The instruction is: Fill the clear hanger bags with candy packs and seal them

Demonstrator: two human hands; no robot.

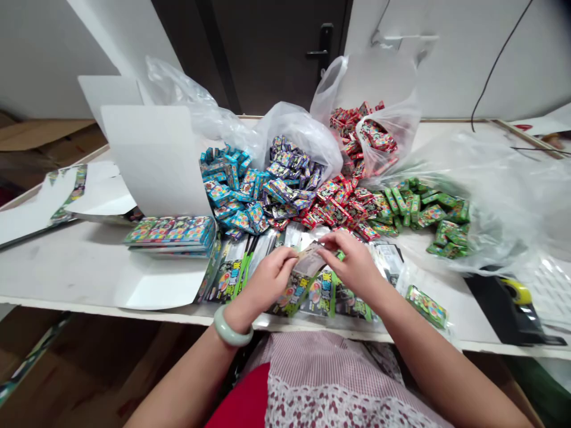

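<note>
My left hand and my right hand are both closed on a clear printed sleeve packet held just above the table's near edge. A pale green bangle circles my left wrist. Under my hands lie several more flat printed sleeves. Behind them spread heaps of small boxes: blue ones, purple ones, red ones and green ones.
A stack of filled packs lies at left beside upright white card sheets. Plastic bags hold more red boxes. A loose green pack lies at right, near a tape dispenser. The white table edge runs along the front.
</note>
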